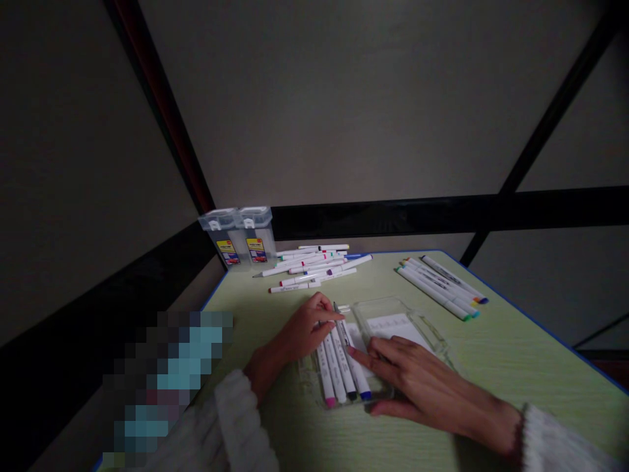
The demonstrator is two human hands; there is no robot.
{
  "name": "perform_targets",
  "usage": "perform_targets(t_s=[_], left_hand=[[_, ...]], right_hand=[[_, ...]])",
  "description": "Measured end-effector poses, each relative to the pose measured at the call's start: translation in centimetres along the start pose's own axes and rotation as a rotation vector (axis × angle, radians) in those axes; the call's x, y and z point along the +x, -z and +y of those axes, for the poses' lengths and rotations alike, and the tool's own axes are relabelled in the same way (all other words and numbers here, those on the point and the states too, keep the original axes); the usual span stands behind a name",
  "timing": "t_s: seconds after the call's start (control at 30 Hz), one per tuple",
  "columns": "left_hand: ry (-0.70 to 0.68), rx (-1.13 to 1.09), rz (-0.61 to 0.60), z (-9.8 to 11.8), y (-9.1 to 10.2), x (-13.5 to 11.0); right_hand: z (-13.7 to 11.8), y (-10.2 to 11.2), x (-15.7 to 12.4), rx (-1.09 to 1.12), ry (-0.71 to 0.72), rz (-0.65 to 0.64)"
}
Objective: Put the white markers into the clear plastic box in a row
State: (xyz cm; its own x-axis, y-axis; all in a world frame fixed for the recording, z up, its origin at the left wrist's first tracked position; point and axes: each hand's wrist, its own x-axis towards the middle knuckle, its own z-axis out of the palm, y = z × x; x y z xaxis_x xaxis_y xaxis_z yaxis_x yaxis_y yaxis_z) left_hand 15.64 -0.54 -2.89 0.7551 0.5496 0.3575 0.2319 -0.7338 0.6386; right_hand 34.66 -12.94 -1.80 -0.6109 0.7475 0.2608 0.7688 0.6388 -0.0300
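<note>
Several white markers (339, 370) with pink, grey, black and blue ends lie side by side in an open clear plastic case (381, 307). My left hand (307, 328) rests over their far ends, its index finger stretched across them and the other fingers partly curled. From the right, my right hand (417, 380) reaches over the case. Its index fingertip touches the rightmost, blue-ended marker (361, 380), while its thumb is spread apart near the marker's lower end. A white paper insert (400, 330) shows in the right half of the case, partly covered by my right hand.
A loose pile of markers (314, 265) lies at the table's back. Two clear lidded boxes (238, 242) stand at the back left. Another row of markers (437, 288) lies at the right. The pale green table (511, 367) has a blue edge, with walls behind and left.
</note>
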Motion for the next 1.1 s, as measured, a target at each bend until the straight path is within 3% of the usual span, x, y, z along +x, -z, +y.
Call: perform_targets(t_s=[1.1], left_hand=[[-0.008, 0.18, -0.029, 0.53, -0.05, 0.6]], right_hand=[[-0.77, 0.79, -0.08, 0.084, -0.099, -0.056]])
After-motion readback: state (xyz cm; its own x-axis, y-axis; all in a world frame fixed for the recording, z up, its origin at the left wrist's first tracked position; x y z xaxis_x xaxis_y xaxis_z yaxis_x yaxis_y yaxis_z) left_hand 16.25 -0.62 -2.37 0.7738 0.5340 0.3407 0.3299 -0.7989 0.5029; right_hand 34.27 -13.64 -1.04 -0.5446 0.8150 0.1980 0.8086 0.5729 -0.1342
